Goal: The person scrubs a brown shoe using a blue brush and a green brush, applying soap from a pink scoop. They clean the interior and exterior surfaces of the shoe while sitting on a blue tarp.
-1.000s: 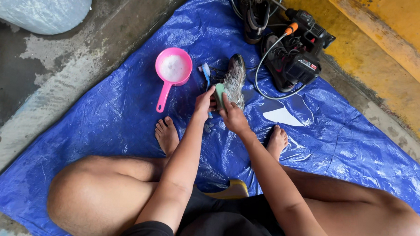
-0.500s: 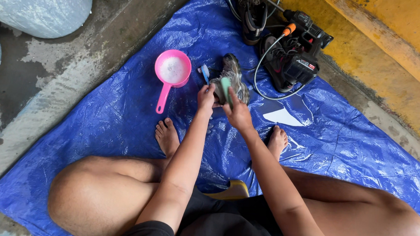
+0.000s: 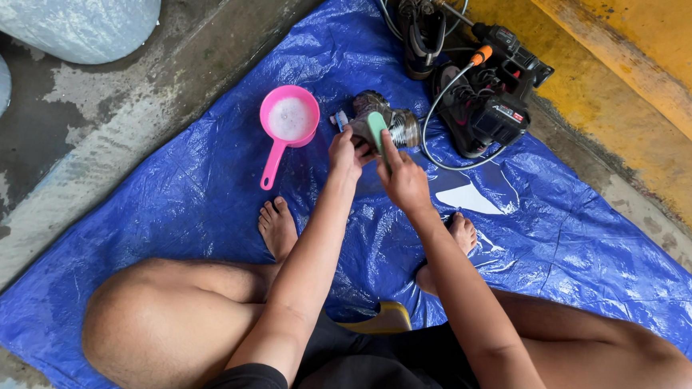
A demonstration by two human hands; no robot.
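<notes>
Gripping apparently a metal part (image 3: 390,123), both hands: left hand (image 3: 347,150), right hand (image 3: 401,178).

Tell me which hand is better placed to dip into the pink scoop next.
Left, probably. The left hand grips the grey shoe on the side nearest the pink scoop, with open blue tarp between them. The right hand holds the green brush farther away and would cross over.

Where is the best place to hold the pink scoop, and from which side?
Probably the long straight handle of the pink scoop, taken from its lower free end. The round bowl holds white foamy liquid, so keep it level.
</notes>
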